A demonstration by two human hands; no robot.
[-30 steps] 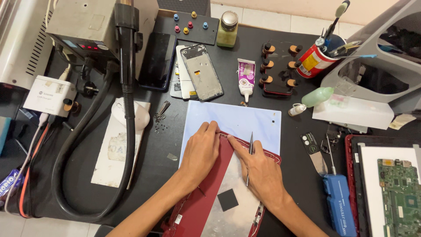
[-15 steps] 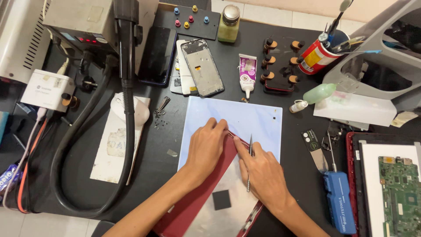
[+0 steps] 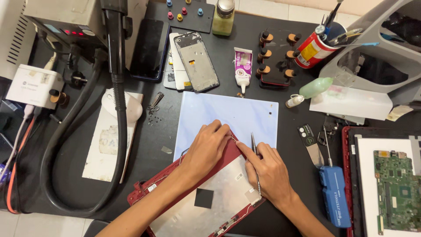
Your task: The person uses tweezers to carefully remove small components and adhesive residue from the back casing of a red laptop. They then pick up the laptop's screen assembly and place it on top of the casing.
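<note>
While both hands (image 3: 239, 160) press flat, the right pinching tweezers (image 3: 255, 163), the thin red lid (image 3: 197, 199) looks fragile; grip its edges.

Electronics repair workshop: hot-air station (image 3: 66, 22), bare phone frame (image 3: 196, 61), circuit board (image 3: 398, 191), glue tube (image 3: 242, 66).

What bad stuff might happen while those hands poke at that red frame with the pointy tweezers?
The tweezers in the right hand are sharp and lie close to the left hand, so a slip might jab a finger or scratch the silvery panel. The red frame hangs partly off the blue mat toward the table edge, so pressing hard might tip it. Tiny screws lie loose nearby and may get knocked away.
</note>
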